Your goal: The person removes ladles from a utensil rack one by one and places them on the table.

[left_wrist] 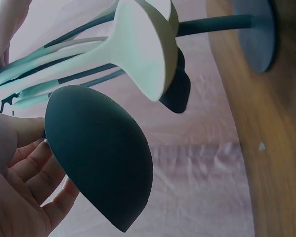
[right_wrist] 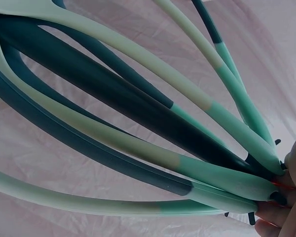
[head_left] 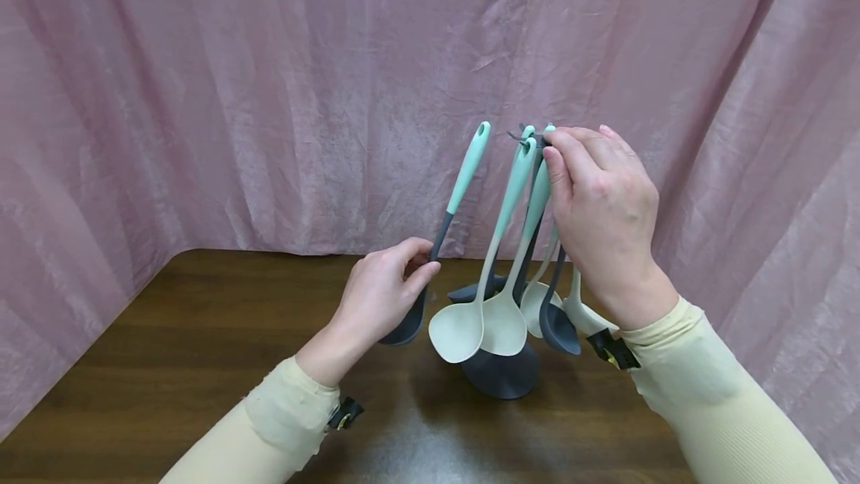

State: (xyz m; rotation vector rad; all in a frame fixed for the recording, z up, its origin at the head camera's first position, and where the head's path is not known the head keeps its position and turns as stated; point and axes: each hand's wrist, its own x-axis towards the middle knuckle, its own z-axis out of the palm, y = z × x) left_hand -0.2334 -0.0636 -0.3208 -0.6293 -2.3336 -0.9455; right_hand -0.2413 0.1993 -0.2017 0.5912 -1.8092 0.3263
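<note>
My left hand [head_left: 378, 288] pinches a dark grey ladle [head_left: 468, 170] by its shaft, below the mint handle. The handle leans up to the right, apart from the utensil stand [head_left: 500, 378]; in the left wrist view the rounded back of the ladle's bowl [left_wrist: 98, 153] faces the camera. Around the top of the stand curl the fingers of my right hand [head_left: 605, 204], partly hiding its hooks. Several cream and dark grey utensils with mint handles hang there, among them a cream ladle [head_left: 457, 331] at the front left. The stand's dark pole [right_wrist: 123, 98] runs up between them in the right wrist view.
A dark brown wooden table [head_left: 201, 364] bears the stand's round base. Pink curtains [head_left: 269, 95] hang close behind the table and along its right side. A dark grey ladle [head_left: 559, 327] and a cream utensil [head_left: 584, 312] hang below my right hand.
</note>
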